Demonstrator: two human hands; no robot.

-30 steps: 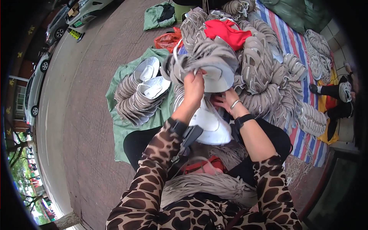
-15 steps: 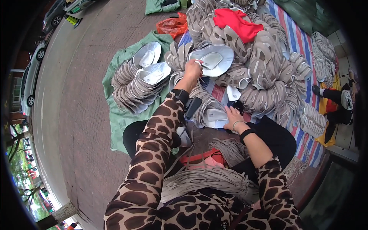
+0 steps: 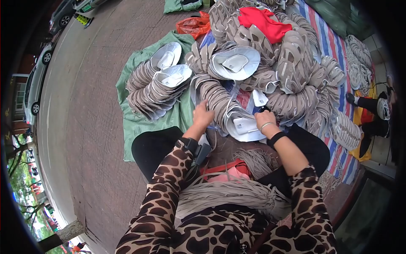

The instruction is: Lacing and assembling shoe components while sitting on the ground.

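Observation:
Between my two hands a curved row of nested grey-brown shoe uppers (image 3: 209, 91) runs toward me. Its nearest shoe upper (image 3: 244, 128) shows a white lining and a pale tongue. My left hand (image 3: 203, 115) is at the left side of this row, thumb and forefinger apart, with no held thing visible. On the right, my right hand (image 3: 266, 121) has its fingers curled closed at the edge of the nearest upper; the fingertips are partly hidden. Beyond the row, another upper (image 3: 249, 63) faces up with its white lining.
Two more rows of uppers (image 3: 144, 86) lie on a green sheet (image 3: 131, 146) at the left. A large heap (image 3: 292, 63) with a red cloth (image 3: 264, 23) covers the striped sheet (image 3: 341, 76). Grey laces (image 3: 228, 197) lie across my lap. Another person's leg (image 3: 366, 103) shows at right.
My left hand has come back toward me from the far white-lined upper. My right hand has lifted slightly, its fingers going from spread flat to curled at the nearest upper's edge.

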